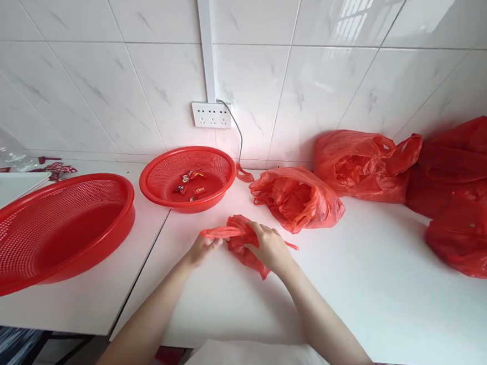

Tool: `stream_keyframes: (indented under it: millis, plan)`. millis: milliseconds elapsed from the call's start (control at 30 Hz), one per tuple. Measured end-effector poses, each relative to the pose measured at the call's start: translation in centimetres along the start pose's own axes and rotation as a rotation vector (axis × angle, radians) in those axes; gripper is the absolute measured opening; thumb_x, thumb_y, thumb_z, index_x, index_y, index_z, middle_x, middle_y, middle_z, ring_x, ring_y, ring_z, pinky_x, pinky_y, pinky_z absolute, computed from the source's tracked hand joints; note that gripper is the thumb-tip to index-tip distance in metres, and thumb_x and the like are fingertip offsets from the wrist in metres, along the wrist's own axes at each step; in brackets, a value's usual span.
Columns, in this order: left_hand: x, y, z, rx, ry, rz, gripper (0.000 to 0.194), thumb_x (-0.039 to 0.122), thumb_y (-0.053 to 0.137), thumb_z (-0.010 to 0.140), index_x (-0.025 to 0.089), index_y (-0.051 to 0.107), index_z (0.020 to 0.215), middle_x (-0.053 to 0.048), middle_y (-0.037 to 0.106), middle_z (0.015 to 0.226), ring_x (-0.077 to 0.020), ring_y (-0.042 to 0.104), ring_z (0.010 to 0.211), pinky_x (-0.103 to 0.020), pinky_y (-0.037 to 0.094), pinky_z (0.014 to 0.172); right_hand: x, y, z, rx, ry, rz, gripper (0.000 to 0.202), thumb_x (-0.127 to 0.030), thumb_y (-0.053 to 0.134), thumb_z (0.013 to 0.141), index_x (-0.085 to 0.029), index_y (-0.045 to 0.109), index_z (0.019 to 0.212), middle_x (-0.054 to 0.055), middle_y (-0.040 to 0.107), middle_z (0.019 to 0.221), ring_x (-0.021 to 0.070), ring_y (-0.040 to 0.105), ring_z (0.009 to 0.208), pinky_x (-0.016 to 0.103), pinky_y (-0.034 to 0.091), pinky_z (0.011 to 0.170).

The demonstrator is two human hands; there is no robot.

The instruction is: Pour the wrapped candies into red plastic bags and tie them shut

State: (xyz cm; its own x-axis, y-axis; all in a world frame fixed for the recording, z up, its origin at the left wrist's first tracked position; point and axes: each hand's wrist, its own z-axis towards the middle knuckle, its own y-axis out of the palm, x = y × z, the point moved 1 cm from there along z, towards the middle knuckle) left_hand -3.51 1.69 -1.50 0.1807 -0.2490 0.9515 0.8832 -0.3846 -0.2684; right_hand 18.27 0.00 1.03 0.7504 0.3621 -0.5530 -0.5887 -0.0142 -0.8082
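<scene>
- The bag [239,253] is red and crumpled, between both hands, near the front of the white surface [343,301].
- The left hand [203,249] has its grip closed on the bag's twisted strip, thumb toward the right hand [270,246].
- The right hand lies over the bag from above, its grip pinching the plastic between thumb and fingers; a thin red end pokes out past it.
- The small basket [215,181], just beyond the left hand, has a few packets [199,190] on its floor.
- The large basket [77,232] stands well left, beside a white tray [24,183].
- A stuffed bag [323,205] sits beyond the right hand; a second red sack [357,162] is just behind it.
- An outlet [211,115] with a cable [238,129] is on the tiled wall [250,83].
</scene>
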Motion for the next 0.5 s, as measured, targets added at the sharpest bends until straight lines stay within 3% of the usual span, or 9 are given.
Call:
stream_keyframes:
  millis: [100,233,333,500]
  plan:
    - [0.5,0.5,-0.1,-0.047,-0.019,0.037,0.038,0.044,0.056,0.085,0.019,0.066,0.112,-0.010,0.067,0.113,-0.0250,0.061,0.102,-0.037,0.047,0.090,0.6,-2.2,-1.7,-0.067,0.022,0.119,0.034,-0.012,0.049,0.078,-0.025,0.061,0.107,0.003,0.068,0.095,0.0189,0.063,0.080,0.030,0.047,0.072]
    - [0.5,0.6,0.0,0.027,-0.049,0.150,0.038,0.041,0.061,0.082,0.019,0.066,0.112,-0.008,0.069,0.102,-0.0216,0.063,0.095,-0.033,0.047,0.086,3.8,-6.7,-5.8,-0.051,0.198,0.193,0.020,-0.025,0.048,0.084,-0.027,0.061,0.099,0.001,0.069,0.091,0.0206,0.063,0.078,0.034,0.050,0.071]
    - [-0.1,0.5,0.1,0.098,-0.111,0.183,0.033,0.043,0.056,0.085,0.019,0.069,0.104,-0.007,0.070,0.092,-0.0201,0.065,0.088,-0.032,0.049,0.082,8.2,-9.9,-9.4,-0.061,0.333,0.149,0.020,-0.034,0.051,0.083,-0.030,0.063,0.099,0.004,0.070,0.097,0.0250,0.066,0.083,0.039,0.052,0.074]
    - [-0.8,0.4,0.5,0.169,-0.185,0.170,0.034,0.047,0.054,0.085,0.018,0.070,0.095,-0.006,0.070,0.082,-0.0195,0.066,0.078,-0.030,0.050,0.076,18.5,-16.0,-13.7,0.133,0.663,-0.118,0.021,-0.037,0.064,0.070,-0.034,0.067,0.091,0.009,0.071,0.094,0.0292,0.066,0.077,0.043,0.049,0.068]
